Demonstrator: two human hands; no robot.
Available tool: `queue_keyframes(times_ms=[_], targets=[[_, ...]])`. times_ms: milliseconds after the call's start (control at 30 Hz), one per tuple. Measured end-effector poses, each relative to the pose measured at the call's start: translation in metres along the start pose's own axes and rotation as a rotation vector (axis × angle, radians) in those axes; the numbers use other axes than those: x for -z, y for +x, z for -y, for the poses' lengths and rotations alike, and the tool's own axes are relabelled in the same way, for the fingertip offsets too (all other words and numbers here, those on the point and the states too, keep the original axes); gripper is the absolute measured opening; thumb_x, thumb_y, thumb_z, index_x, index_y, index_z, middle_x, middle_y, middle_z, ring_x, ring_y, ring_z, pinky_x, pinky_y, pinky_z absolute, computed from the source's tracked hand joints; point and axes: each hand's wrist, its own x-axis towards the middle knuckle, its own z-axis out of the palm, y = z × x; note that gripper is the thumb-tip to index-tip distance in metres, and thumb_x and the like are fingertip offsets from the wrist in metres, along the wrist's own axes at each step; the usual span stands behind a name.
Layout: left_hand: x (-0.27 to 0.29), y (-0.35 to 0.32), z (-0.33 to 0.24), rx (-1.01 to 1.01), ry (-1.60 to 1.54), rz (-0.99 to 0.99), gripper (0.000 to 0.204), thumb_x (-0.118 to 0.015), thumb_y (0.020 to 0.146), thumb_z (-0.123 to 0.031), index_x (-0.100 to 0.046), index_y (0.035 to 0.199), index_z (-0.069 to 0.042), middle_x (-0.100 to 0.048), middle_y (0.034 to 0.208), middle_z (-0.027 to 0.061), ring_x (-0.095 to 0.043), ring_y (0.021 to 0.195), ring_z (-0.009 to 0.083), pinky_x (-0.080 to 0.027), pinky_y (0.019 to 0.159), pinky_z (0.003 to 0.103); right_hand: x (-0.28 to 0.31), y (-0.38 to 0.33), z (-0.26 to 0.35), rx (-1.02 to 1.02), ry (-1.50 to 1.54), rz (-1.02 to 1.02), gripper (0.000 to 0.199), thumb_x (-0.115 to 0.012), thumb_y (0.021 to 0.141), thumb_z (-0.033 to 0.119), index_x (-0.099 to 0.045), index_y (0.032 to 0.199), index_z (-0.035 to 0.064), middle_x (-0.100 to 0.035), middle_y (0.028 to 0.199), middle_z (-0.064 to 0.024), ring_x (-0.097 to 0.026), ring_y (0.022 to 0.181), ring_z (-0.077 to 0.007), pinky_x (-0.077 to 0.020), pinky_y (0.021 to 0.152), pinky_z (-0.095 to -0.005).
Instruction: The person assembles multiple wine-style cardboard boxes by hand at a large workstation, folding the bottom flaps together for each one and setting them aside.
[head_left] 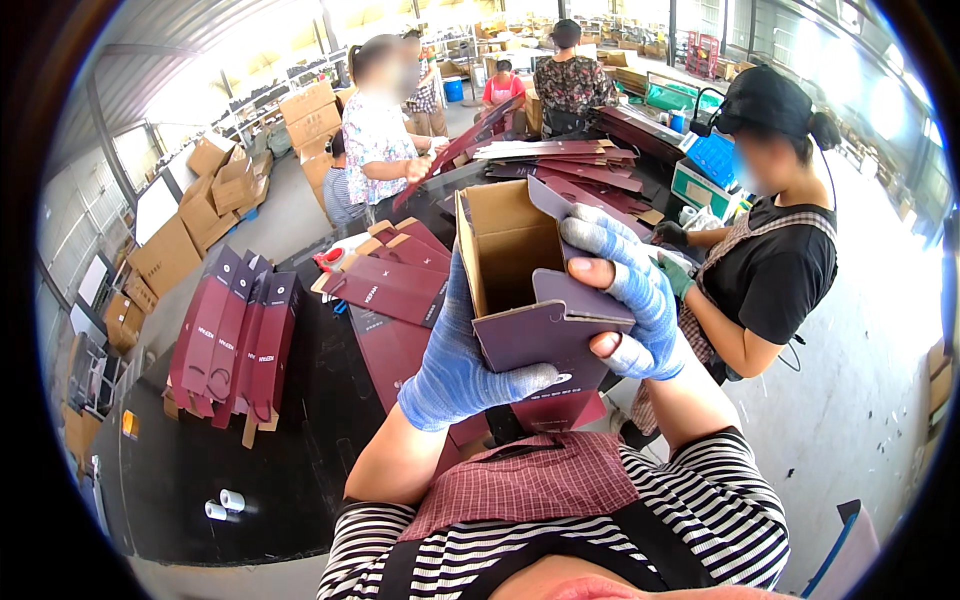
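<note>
A tall maroon-purple cardboard box (515,338) stands upright in front of me, its top open and its plain brown inside showing. My left hand (450,355), in a blue knit glove with a grey thumb tip, clasps the box's left side, its thumb across the near wall. My right hand (635,290) wears a matching glove that leaves some fingertips bare. Its fingers are bent over the folded-out flaps on the box's right side. Below my hands the lower part of the box narrows away, and its bottom end is partly hidden.
Finished-looking maroon boxes (235,335) stand grouped on the black table (200,485) at left. Flat maroon cartons (395,285) lie beside a red tape dispenser (330,258). Two white rolls (231,500) sit near the front edge. A co-worker (780,220) stands close at right; others work across the table.
</note>
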Motion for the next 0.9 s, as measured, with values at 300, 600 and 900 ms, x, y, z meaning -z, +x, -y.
queue_keyframes(times_ms=[300, 600, 900], targets=[[-0.001, 0.002, 0.008, -0.057, 0.021, 0.023, 0.134, -0.095, 0.073, -0.022, 0.001, 0.166, -0.01, -0.038, 0.159, 0.0154, -0.044, 0.144, 0.0289, -0.042, 0.117, 0.045, 0.001, -0.003, 0.003, -0.002, -0.059, 0.059, 0.045, -0.068, 0.091, 0.041, -0.073, 0.111, 0.002, -0.069, 0.124, -0.0186, -0.061, 0.125, -0.0409, -0.0361, 0.115, -0.0558], [0.004, 0.004, 0.023, -0.216, -0.145, 0.019, 0.131, -0.089, 0.079, -0.019, 0.006, 0.168, -0.01, -0.028, 0.165, 0.0138, -0.035, 0.15, 0.0276, -0.033, 0.121, 0.044, -0.007, -0.019, -0.01, -0.06, 0.038, 0.041, 0.042, -0.066, 0.094, 0.041, -0.073, 0.107, 0.0015, -0.071, 0.118, -0.0163, -0.062, 0.122, -0.039, -0.0364, 0.115, -0.0554], [0.0, 0.012, -0.019, -0.274, 0.188, -0.131, 0.084, -0.073, 0.087, -0.011, -0.028, 0.157, -0.001, -0.048, 0.146, 0.0146, -0.05, 0.135, 0.0232, -0.041, 0.114, 0.039, -0.007, -0.025, -0.007, -0.086, 0.042, 0.044, 0.042, -0.066, 0.094, 0.038, -0.072, 0.111, 0.0, -0.069, 0.121, -0.0193, -0.06, 0.125, -0.0405, -0.0354, 0.116, -0.0548]])
